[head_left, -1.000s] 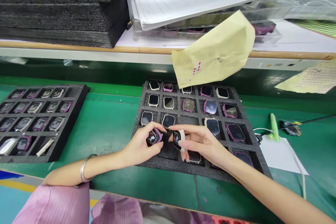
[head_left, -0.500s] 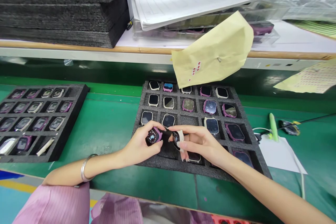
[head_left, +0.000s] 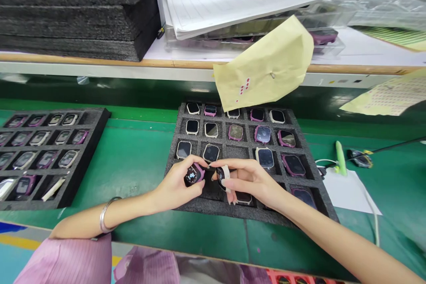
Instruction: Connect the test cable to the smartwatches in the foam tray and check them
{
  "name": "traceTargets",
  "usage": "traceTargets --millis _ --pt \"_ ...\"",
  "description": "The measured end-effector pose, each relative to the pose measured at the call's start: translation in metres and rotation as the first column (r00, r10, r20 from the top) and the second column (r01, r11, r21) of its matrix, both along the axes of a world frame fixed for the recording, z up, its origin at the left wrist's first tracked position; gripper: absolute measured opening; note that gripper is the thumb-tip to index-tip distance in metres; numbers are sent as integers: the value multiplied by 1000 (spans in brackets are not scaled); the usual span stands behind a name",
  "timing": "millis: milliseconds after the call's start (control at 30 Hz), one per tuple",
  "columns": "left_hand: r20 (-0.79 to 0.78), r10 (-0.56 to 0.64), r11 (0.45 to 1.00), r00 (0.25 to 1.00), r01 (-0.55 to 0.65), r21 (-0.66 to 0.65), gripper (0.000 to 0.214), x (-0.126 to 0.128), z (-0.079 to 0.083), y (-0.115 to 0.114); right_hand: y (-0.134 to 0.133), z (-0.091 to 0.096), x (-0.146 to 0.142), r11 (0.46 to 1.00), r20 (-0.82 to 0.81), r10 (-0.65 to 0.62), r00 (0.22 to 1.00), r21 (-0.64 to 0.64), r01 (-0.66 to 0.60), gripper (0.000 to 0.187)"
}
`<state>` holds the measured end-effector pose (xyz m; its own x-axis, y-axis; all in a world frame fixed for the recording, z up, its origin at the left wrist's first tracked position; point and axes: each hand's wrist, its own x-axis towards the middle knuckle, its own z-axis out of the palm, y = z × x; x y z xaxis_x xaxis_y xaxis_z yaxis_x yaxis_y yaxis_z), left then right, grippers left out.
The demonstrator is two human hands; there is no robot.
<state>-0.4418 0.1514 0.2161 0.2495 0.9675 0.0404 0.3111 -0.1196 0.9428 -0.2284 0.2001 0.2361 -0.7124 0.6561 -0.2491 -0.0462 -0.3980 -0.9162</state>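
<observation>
Black foam tray [head_left: 206, 207] sits mid-frame on green belt [head_left: 133, 159], most pockets filled w/ watch bodies, purple and white. Left hand [head_left: 176, 188] is closed on a purple watch [head_left: 192, 175], thumb and fingertips clamped on its sides, over the tray's front-left pockets. Right hand [head_left: 253, 179] pinches a white watch [head_left: 223, 176] between thumb and forefinger, just beside the purple one. The 2 watches are close, not clearly touching. Purple watch: lit screen faces up twd the camera. White watch: stood on edge, long side approx. up-down, dark screen turned left twd the purple one. Yellow envelope [head_left: 266, 69] hangs off the shelf and covers part of the tray's back row. 2nd tray [head_left: 91, 137] well apart at left; green pen [head_left: 339, 157] and white sheet [head_left: 346, 191] at right; foam stack [head_left: 76, 9] and papers [head_left: 233, 0] on the shelf.
</observation>
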Motion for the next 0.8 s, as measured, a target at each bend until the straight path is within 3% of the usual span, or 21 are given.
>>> traceTargets --millis 367,600,700,800 --pt "-42 67 998 997 -66 24 28 -2 -6 -10 -5 0 4 998 -96 54 994 -30 -57 42" --pt "-34 85 995 996 -87 -42 27 0 -10 -12 -4 -2 8 996 -145 84 986 11 -84 44" --pt "85 73 988 994 -60 -141 39 3 -9 -8 -3 -5 8 999 -168 37 985 -12 -40 46" --pt "328 49 965 943 40 -260 55 4 -7 -3 -1 -6 8 999 -203 -16 979 -49 6 49"
